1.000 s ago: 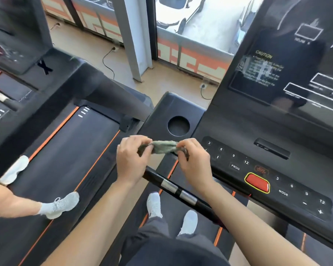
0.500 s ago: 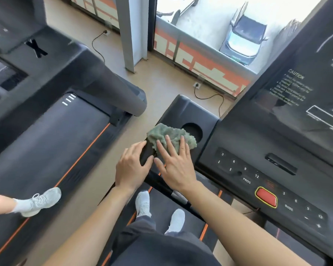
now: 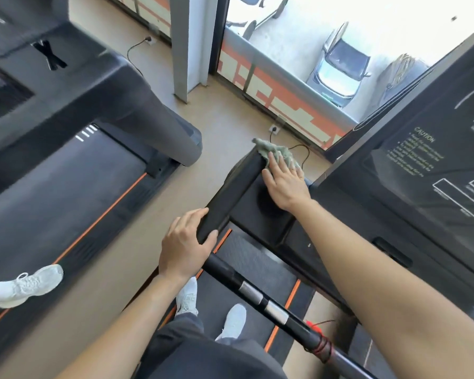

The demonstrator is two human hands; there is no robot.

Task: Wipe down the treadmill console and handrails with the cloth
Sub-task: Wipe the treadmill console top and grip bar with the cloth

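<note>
Head view looks down over the left corner of a black treadmill console (image 3: 257,214). The right hand (image 3: 286,184) lies flat, fingers spread, pressing a grey-green cloth (image 3: 275,153) onto the far corner of the console's side tray; the grip is open and flat, and the cloth is pinned under the fingertips rather than clasped. The cloth bunches out beyond the fingers, at the tray's outer edge. The round cup holder (image 3: 268,203) sunk into that tray sits just below the palm, mostly shadowed by the wrist, and whether it holds anything cannot be told. The left hand (image 3: 185,247) wraps the near end of the handrail (image 3: 225,201) that runs along the tray's left edge, thumb on one side and fingers curled over the other, so this grip is closed around the rail. A black crossbar with silver sensor bands (image 3: 263,300) runs diagonally below, with red cord wound near its lower end. The display panel (image 3: 422,165) with yellow caution text stands at right. The person's white shoes (image 3: 211,313) rest on the belt.
</note>
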